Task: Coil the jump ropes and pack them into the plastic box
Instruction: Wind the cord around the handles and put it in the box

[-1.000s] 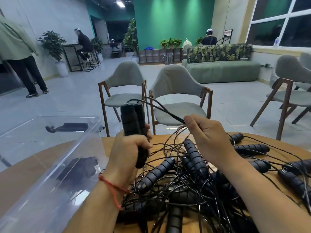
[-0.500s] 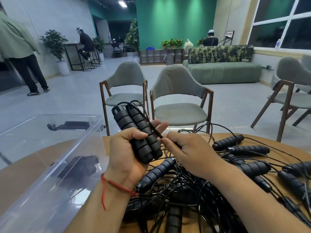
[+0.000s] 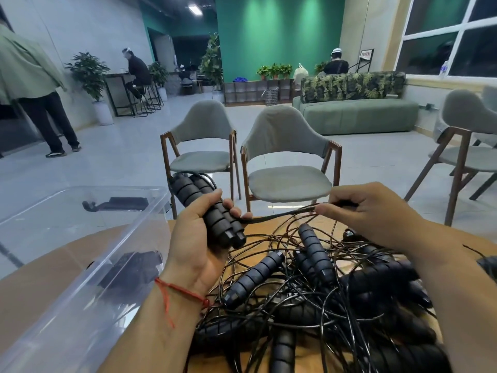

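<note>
My left hand (image 3: 197, 243) grips two black ribbed jump rope handles (image 3: 207, 208) side by side, tilted with their tops toward the upper left. From them a black cord (image 3: 282, 213) runs to the right into my right hand (image 3: 376, 214), which pinches it above the table. Below both hands lies a tangled pile of jump ropes (image 3: 317, 289) with several black handles and thin cords. The clear plastic box (image 3: 88, 267) stands at the left, with dark shapes showing through its wall.
The round wooden table (image 3: 40, 289) carries the box and the pile. Two grey chairs (image 3: 287, 154) stand right behind its far edge, another at the right (image 3: 465, 135). A person (image 3: 32, 87) stands far left; others sit at the back.
My right hand has moved right and away from the left hand, drawing the cord out taut between them. The handles stay in my left hand.
</note>
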Demonstrator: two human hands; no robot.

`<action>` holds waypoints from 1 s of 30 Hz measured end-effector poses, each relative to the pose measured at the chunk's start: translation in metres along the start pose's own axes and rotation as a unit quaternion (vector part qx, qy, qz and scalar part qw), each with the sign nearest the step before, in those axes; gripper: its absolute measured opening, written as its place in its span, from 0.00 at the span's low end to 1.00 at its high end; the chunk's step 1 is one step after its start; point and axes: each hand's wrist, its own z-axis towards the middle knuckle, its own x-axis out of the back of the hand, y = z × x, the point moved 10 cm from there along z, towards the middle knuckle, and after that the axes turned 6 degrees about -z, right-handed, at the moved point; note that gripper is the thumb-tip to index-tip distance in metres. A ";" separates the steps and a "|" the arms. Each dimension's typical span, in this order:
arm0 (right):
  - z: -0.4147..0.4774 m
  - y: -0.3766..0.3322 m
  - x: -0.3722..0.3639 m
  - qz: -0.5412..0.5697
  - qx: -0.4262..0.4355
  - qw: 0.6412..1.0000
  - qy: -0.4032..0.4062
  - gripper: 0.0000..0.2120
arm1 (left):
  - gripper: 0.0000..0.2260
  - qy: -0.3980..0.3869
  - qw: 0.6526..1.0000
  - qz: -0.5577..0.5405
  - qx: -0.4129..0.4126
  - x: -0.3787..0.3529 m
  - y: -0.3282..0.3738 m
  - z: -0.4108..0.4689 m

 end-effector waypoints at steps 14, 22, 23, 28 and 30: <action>-0.013 -0.095 0.018 -0.054 0.183 0.981 0.034 0.08 | 0.26 0.080 0.935 0.339 -0.062 0.027 0.005 0.004; -0.018 -0.119 0.026 -0.039 0.210 0.974 0.078 0.10 | 0.12 -0.101 0.859 0.500 -0.054 -0.009 -0.037 -0.011; -0.018 -0.121 0.026 -0.032 0.214 0.973 0.076 0.10 | 0.10 -0.133 0.858 0.496 -0.028 -0.014 -0.045 -0.013; -0.015 -0.124 0.016 0.023 0.214 0.976 0.045 0.09 | 0.12 -0.204 0.805 0.556 -0.020 -0.032 -0.064 -0.029; -0.012 -0.114 0.013 0.057 0.182 0.981 0.029 0.09 | 0.16 -0.220 0.775 0.591 -0.041 -0.040 -0.065 -0.038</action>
